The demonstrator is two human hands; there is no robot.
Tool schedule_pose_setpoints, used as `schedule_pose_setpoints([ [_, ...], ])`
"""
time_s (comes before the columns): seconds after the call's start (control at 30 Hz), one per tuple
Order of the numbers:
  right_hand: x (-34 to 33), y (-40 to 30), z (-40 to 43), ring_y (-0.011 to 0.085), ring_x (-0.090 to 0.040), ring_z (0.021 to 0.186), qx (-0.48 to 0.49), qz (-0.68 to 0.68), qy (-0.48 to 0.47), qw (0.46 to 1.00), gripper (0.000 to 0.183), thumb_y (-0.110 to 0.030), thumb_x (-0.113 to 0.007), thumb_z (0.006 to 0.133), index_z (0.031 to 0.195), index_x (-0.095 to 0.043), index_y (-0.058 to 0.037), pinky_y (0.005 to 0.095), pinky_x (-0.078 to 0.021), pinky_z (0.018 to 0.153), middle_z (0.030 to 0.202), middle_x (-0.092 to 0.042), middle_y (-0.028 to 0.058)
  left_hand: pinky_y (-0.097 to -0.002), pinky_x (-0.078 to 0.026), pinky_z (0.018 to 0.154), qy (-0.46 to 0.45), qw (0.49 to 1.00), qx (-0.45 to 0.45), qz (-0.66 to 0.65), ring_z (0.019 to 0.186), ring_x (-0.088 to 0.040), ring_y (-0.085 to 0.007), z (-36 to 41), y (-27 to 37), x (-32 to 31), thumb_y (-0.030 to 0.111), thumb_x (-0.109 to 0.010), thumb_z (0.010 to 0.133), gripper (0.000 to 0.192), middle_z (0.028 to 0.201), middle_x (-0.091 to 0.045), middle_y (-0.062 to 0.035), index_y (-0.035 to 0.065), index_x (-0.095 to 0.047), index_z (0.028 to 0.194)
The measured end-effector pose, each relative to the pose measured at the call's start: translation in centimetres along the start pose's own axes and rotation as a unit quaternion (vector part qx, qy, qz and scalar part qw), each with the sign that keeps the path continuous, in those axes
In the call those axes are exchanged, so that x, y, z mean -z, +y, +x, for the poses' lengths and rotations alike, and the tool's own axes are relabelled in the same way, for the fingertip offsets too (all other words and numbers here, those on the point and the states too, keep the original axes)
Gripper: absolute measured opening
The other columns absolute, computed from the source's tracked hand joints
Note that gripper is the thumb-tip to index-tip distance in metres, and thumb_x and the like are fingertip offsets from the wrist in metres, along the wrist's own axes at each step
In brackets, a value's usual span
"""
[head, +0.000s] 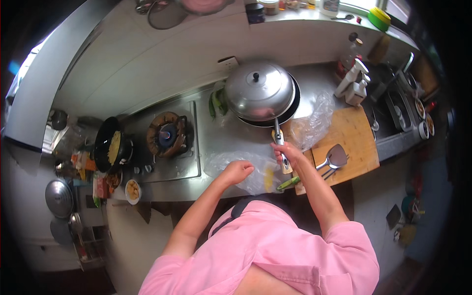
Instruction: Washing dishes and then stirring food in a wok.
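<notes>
My right hand [289,153] grips the handle of a frying pan [295,107], which is mostly hidden under a domed metal lid [254,96] with a black knob. My left hand [239,172] is curled above a clear plastic bag [228,158] on the steel counter; no object shows in it. Beside my right forearm a metal spatula [337,156] lies on a wooden cutting board [359,136]. A green-handled tool [289,183] rests at the board's left edge. Green vegetables [219,101] lie left of the lid.
To the left, a gas burner [166,135] shows a small flame. A black wok [107,143] holding yellow food and a white bowl [132,191] of food stand farther left. Another plastic bag [313,121] partly covers the board. White spray and pump bottles [354,88] stand near the sink [398,107].
</notes>
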State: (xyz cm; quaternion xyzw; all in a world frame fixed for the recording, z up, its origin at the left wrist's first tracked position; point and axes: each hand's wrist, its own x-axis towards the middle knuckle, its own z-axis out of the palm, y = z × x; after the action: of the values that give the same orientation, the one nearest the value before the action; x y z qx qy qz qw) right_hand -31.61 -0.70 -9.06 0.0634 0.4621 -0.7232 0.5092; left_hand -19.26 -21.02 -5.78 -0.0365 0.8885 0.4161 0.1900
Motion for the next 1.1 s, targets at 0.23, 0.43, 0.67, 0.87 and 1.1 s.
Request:
schedule_pose_setpoints([
  [0.23, 0.8, 3.3, -0.8, 0.0073, -0.039, 0.044, 0.057, 0.016, -0.020, 0.998, 0.011, -0.014, -0.054, 0.079, 0.079, -0.044, -0.0092, 0.0209, -0.0332, 0.040, 0.055, -0.039, -0.0032, -0.0349, -0.045, 0.072, 0.343, 0.930, -0.134, -0.011, 0.082, -0.057, -0.0284, 8.8, 4.5, 7.7, 0.016, -0.056, 0.076, 0.024, 0.089, -0.058, -0.0137, 0.0059, -0.057, 0.097],
  [0.43, -0.1, 4.9, -2.2, 0.0097, -0.040, 0.041, 0.044, -0.030, -0.071, 0.996, 0.012, -0.011, -0.053, 0.077, 0.083, -0.044, -0.0049, 0.0223, -0.0343, 0.038, 0.055, -0.041, 0.0005, -0.0395, -0.045, 0.072, 0.437, 0.868, -0.113, 0.207, 0.080, -0.054, -0.0330, 17.5, 7.5, 10.7, 0.019, -0.058, 0.073, 0.027, 0.088, -0.056, -0.0163, 0.0075, -0.058, 0.098],
  [0.67, -2.0, 3.7, -5.6, 0.0108, -0.040, 0.040, -0.003, 0.019, -0.079, 0.997, 0.013, -0.012, -0.052, 0.078, 0.080, -0.041, -0.0054, 0.0237, -0.0342, 0.038, 0.054, -0.040, 0.0017, -0.0427, -0.043, 0.078, 0.341, 0.912, -0.073, 0.217, 0.088, -0.051, -0.0366, 18.8, 5.7, 11.2, 0.008, -0.050, 0.075, 0.016, 0.091, -0.053, -0.0198, 0.0057, -0.061, 0.086],
  [0.87, -5.2, 0.7, -5.8, 0.0117, -0.042, 0.039, 0.014, -0.103, -0.107, 0.989, 0.011, -0.012, -0.050, 0.076, 0.078, -0.042, -0.0050, 0.0245, -0.0354, 0.038, 0.053, -0.042, 0.0021, -0.0397, -0.044, 0.070, 0.482, 0.828, -0.187, 0.217, 0.077, -0.053, -0.0324, 8.7, 8.9, 18.0, 0.008, -0.052, 0.074, 0.012, 0.080, -0.055, -0.0158, 0.0069, -0.059, 0.082],
  [1.1, -9.4, -0.1, -2.4, 0.0123, -0.043, 0.040, -0.028, -0.131, -0.174, 0.976, 0.009, -0.011, -0.050, 0.076, 0.076, -0.044, -0.0044, 0.0258, -0.0359, 0.039, 0.054, -0.043, 0.0019, -0.0312, -0.044, 0.076, 0.593, 0.752, -0.073, 0.279, 0.085, -0.057, -0.0246, -9.4, 10.4, 23.2, 0.010, -0.055, 0.079, 0.016, 0.089, -0.059, -0.0108, 0.0067, -0.058, 0.094],
])
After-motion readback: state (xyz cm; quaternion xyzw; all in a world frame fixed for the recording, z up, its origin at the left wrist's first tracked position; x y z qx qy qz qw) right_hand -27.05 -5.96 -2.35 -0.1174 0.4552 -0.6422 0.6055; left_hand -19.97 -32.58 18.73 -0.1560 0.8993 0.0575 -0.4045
